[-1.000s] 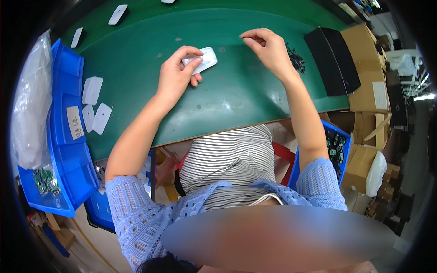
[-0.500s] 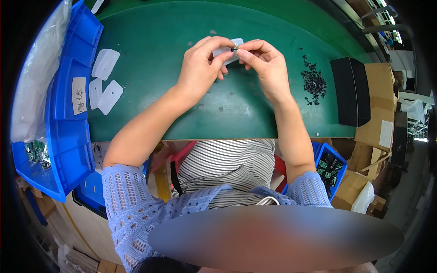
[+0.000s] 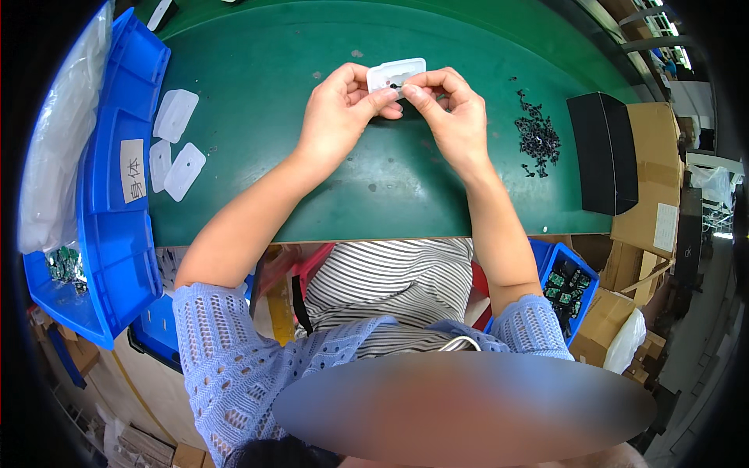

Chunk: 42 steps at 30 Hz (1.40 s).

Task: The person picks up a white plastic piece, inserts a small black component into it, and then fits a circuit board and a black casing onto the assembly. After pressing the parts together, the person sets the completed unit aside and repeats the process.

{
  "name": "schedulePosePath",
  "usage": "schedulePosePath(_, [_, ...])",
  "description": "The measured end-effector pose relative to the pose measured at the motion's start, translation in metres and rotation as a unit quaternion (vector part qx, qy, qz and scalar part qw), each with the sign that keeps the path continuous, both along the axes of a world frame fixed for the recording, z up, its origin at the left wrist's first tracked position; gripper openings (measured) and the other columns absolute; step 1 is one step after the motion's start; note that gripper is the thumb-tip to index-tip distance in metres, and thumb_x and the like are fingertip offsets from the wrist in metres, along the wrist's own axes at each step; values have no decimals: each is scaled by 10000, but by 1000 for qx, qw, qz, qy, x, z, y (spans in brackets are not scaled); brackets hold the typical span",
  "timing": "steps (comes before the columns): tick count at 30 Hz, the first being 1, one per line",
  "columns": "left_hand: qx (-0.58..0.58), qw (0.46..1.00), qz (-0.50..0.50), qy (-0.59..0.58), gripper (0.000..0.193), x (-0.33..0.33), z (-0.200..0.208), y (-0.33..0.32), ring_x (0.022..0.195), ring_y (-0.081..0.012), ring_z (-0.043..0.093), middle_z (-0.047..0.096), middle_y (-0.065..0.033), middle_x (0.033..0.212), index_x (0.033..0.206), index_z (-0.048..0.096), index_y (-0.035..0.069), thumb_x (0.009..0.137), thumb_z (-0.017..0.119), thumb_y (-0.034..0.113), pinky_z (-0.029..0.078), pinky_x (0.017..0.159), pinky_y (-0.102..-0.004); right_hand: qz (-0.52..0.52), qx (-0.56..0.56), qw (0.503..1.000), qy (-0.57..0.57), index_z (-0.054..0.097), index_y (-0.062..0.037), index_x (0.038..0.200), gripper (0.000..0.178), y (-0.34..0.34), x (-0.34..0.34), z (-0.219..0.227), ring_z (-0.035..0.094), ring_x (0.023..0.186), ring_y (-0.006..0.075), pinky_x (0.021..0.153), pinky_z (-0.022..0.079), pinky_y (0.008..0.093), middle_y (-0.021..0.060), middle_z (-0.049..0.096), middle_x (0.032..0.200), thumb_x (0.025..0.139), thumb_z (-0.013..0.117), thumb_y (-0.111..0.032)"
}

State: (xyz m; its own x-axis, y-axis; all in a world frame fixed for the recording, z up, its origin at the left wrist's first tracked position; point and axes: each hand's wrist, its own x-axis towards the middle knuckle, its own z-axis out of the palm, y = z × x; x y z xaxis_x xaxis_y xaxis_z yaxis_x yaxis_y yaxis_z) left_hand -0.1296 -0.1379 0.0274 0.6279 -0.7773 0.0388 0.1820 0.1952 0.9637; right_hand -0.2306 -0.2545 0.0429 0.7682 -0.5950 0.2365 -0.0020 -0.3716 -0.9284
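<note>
My left hand (image 3: pixel 339 108) is closed around the near left edge of a white plastic shell (image 3: pixel 401 69), a shallow piece with rounded corners. A small black part (image 3: pixel 395 86) shows against the shell's inner face, between the fingertips of both hands. My right hand (image 3: pixel 456 113) pinches at that black part with thumb and forefinger, its fingertips over the shell's near edge. The fingers hide the shell's lower edge and some of the black part. Off to the right lies a loose heap of similar small black parts (image 3: pixel 538 136).
Three white plastic pieces (image 3: pixel 176 115) lie on the green table (image 3: pixel 312 210) at the left. Blue bins (image 3: pixel 117 257) line the left side. A black box (image 3: pixel 601 154) and a cardboard box (image 3: pixel 655 171) stand right. Below is a blue bin (image 3: pixel 581 308) of circuit boards.
The white shell, earlier behind my hands, is now held in my left hand and tilted into view. My hands and the small black part have come together against it.
</note>
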Motion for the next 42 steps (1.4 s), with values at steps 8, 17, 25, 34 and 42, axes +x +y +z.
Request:
schedulePosePath(8, [9,1000,-5,9,111,-5,3,1,762,-128,625,616,-84,847,902,515,-29,846,561,54,510,705,-236,-15,115,993,-19,600,-9,845,125,4,2,-6,453,657,51,603,411,198,-7,549,765,781,659,-98])
schedulePosePath(17, [-13,996,47,-77,121,-5,-6,0,668,-93,591,606,-64,792,839,516,-6,847,576,99,487,633,-215,-20,96,994,-45,539,-10,805,116,19,7,-11,465,625,48,556,422,190,5,541,756,813,625,-87])
schedulePosePath(25, [26,999,-8,-45,107,1,1,5,677,-90,580,601,-58,809,879,534,5,854,574,101,477,674,-214,-80,-61,993,-57,574,-32,915,203,0,-3,-1,429,668,34,567,363,161,1,518,850,785,666,-157])
schedulePosePath(34, [44,997,-62,-20,123,-3,3,8,683,-90,578,599,-59,805,901,533,1,858,568,111,476,680,-218,82,94,985,118,538,-12,853,245,-10,-11,15,481,695,91,602,409,235,37,551,762,741,697,-162])
schedulePosePath(42, [76,992,-101,18,153,-1,3,8,675,-99,579,601,-68,801,917,531,-8,851,575,123,476,688,-226,106,39,984,135,509,-17,848,225,-12,-12,12,491,707,97,608,415,237,35,537,766,764,674,-144])
